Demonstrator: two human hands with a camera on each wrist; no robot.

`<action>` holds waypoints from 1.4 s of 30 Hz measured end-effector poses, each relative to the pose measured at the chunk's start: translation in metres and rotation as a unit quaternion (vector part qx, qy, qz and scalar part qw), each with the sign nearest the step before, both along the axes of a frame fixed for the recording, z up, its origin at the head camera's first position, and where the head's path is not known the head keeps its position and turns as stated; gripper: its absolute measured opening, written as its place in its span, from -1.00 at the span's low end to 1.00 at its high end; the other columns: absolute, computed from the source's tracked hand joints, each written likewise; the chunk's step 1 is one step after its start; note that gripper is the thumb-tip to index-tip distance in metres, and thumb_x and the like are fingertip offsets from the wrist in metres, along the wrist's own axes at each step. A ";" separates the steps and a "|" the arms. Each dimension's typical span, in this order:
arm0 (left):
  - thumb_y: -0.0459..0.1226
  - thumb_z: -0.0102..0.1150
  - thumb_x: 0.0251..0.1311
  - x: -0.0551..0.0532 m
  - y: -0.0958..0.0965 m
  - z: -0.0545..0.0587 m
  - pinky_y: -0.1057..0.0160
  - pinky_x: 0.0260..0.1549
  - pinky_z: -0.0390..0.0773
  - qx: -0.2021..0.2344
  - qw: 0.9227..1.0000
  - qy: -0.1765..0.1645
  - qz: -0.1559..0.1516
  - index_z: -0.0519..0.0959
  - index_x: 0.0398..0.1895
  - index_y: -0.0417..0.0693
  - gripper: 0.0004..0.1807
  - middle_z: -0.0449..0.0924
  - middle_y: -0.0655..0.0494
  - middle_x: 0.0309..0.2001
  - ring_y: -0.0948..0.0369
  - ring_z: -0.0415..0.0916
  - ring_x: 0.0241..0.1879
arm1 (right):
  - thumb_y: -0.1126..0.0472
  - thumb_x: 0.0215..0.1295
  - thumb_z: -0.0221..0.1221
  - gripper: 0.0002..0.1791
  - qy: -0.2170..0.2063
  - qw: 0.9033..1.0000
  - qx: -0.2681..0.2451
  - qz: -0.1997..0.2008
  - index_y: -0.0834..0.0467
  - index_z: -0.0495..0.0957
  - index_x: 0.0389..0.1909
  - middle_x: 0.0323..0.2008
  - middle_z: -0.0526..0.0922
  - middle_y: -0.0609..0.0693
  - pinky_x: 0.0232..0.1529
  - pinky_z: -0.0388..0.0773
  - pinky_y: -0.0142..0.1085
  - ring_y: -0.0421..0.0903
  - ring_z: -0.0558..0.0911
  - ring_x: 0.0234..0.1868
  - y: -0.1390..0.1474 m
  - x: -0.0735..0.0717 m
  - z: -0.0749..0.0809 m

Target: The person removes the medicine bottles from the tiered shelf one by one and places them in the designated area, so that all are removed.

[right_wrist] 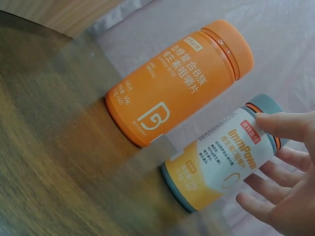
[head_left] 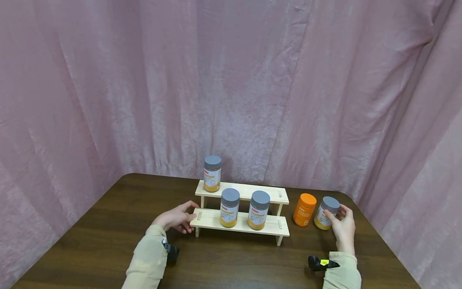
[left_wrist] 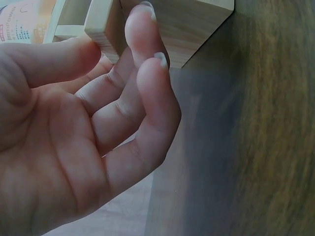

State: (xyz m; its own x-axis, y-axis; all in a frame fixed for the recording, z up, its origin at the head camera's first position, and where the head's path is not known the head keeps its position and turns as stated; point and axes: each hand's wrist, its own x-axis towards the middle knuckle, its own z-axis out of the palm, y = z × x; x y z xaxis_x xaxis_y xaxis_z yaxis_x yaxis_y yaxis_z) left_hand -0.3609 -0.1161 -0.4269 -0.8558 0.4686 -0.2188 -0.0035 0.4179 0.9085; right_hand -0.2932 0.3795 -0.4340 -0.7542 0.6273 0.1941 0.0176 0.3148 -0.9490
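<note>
1. Right hand (head_left: 343, 228) pinches the grey-lidded, white-and-yellow cylindrical jar (right_wrist: 219, 155) near the worktop (head_left: 231, 265)'s far right corner.
2. Left hand (head_left: 177, 216) grips the pale wooden two-tier rack (head_left: 243, 221)'s left end.
3. Jar seems light, rigid, slippery; grasp its upper sides.

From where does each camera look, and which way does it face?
Head: on the head, facing forward and down at the shelf and curtain; left hand and right hand show.
Left wrist: on that wrist, facing the shelf's end; left hand shows.
Right wrist: on that wrist, facing orange jar and grey-lidded jar; right hand shows.
Head and right wrist share these jars.
</note>
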 end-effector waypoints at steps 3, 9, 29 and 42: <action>-0.30 -0.11 0.44 0.001 0.000 -0.001 0.36 -0.58 0.53 0.000 1.000 -0.001 0.000 0.18 0.27 -0.09 -0.61 0.49 0.04 -0.54 0.24 0.52 -0.58 | 0.32 0.24 0.21 -0.22 0.006 1.000 -0.002 0.000 0.38 0.04 0.38 0.34 0.22 0.46 0.38 0.17 0.12 0.34 0.28 0.35 0.000 0.001 0.004; -0.30 -0.11 0.44 0.002 -0.002 -0.002 0.36 -0.58 0.53 0.004 1.000 0.003 -0.008 0.17 0.26 -0.12 -0.61 0.50 0.06 -0.53 0.25 0.52 -0.58 | 0.23 0.29 0.17 -0.24 0.002 1.000 0.017 -0.001 0.33 0.04 0.41 0.36 0.22 0.40 0.41 0.12 0.15 0.32 0.20 0.41 -0.003 0.006 0.019; -0.30 -0.10 0.44 -0.004 -0.001 0.002 0.34 -0.56 0.53 0.000 1.000 0.012 -0.012 0.17 0.27 -0.14 -0.61 0.53 0.05 -0.51 0.25 0.53 -0.57 | 0.18 0.31 0.14 -0.42 0.009 0.991 0.134 -0.016 0.35 0.27 0.28 0.25 0.36 0.37 0.31 0.21 0.12 0.29 0.32 0.30 -0.023 0.017 0.069; -0.30 -0.10 0.43 -0.003 -0.001 -0.002 0.35 -0.55 0.52 0.001 1.000 0.013 -0.017 0.17 0.27 -0.15 -0.60 0.54 0.06 -0.50 0.26 0.54 -0.57 | 0.13 0.41 0.08 -0.55 0.013 0.982 0.181 0.053 0.27 0.37 0.22 0.11 0.57 0.34 0.15 0.48 0.09 0.26 0.57 0.14 -0.059 0.013 0.080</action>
State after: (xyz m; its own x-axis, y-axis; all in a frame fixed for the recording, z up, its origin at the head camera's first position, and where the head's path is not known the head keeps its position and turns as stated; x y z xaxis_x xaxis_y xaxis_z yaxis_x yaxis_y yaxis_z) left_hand -0.3637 -0.1168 -0.4286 -0.8445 0.4987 -0.1953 0.0356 0.4161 0.9086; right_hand -0.2799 0.3206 -0.3537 -0.8035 0.4319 0.4098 -0.0558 0.6306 -0.7741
